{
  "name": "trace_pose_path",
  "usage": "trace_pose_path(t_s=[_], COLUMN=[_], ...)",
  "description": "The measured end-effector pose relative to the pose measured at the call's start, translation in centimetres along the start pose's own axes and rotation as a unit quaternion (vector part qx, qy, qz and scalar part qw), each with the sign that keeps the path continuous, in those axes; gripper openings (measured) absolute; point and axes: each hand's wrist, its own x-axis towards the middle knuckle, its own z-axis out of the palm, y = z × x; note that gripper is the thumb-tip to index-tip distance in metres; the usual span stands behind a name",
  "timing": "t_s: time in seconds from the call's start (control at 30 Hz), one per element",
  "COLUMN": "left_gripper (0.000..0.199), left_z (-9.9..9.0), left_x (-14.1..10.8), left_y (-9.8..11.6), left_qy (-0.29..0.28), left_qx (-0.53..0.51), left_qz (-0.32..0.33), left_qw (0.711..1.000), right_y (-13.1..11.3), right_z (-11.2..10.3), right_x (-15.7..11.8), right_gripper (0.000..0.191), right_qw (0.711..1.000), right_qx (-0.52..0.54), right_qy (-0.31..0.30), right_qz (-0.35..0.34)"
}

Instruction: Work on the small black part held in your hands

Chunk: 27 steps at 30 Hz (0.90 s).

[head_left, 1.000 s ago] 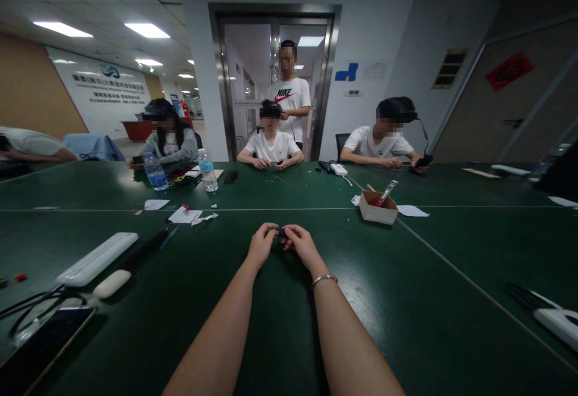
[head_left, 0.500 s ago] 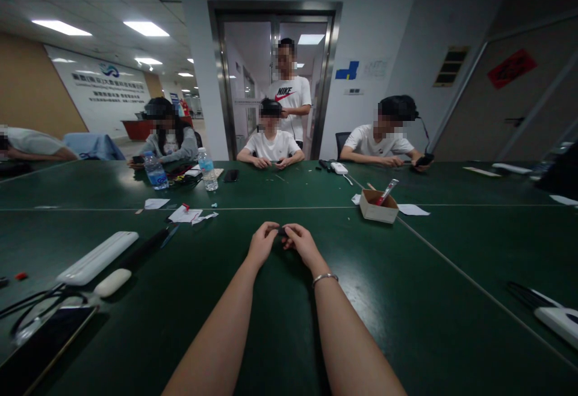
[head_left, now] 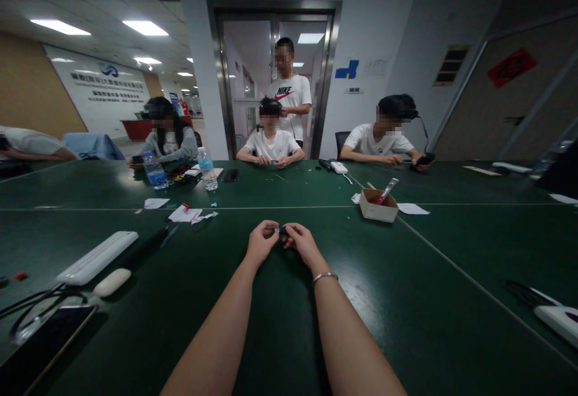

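Over the middle of the dark green table [head_left: 379, 263], both my hands meet at a small dark object [head_left: 282, 230]. My left hand [head_left: 262, 242] pinches its left side, where a small light-coloured part shows at the fingertips. On the right side, the fingers of my right hand [head_left: 300, 242] close on the same dark object. A silver bracelet [head_left: 325, 277] circles my right wrist. The fingers hide much of the object, so its exact shape is unclear.
An open cardboard box [head_left: 378, 210] with a red-handled tool stands ahead right. Paper scraps [head_left: 185, 213], two bottles [head_left: 208, 170], a white power strip [head_left: 98, 257], a white mouse [head_left: 112, 282] and a phone [head_left: 47, 342] lie leftward. Several people sit or stand beyond the table.
My left hand has shifted very slightly left, and a small light-coloured part now shows between the hands. My right hand has barely moved.
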Motion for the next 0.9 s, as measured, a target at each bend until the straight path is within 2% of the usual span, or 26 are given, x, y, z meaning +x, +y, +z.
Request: trace_pose_path(t_s=[0.13, 0.3, 0.5, 0.6, 0.73, 0.9], left_gripper=[0.019, 0.021, 0.036, 0.032, 0.033, 0.033], left_z=[-0.2, -0.2, 0.3, 0.2, 0.2, 0.4], left_x=[-0.1, 0.2, 0.3, 0.3, 0.3, 0.4], left_y=[0.3, 0.0, -0.3, -0.4, -0.7, -0.5], left_qy=[-0.019, -0.013, 0.010, 0.021, 0.001, 0.011], left_qx=[-0.026, -0.031, -0.036, -0.033, -0.018, -0.021], left_qz=[-0.006, -0.014, -0.093, -0.072, -0.034, -0.089], left_qw=[0.999, 0.999, 0.995, 0.997, 0.999, 0.996], right_y=[-0.2, -0.2, -0.1, -0.2, -0.3, -0.1], right_z=[0.0, 0.0, 0.0, 0.0, 0.0, 0.0], right_x=[-0.2, -0.2, -0.1, -0.2, -0.2, -0.1], right_gripper=[0.037, 0.038, 0.037, 0.036, 0.036, 0.039], right_qw=[1.000, 1.000, 1.000, 1.000, 1.000, 1.000], right_qx=[0.010, 0.017, 0.001, 0.009, 0.005, 0.000], right_qy=[-0.002, -0.005, -0.008, -0.006, -0.011, -0.006], right_qz=[0.003, 0.011, 0.010, 0.009, 0.010, 0.012])
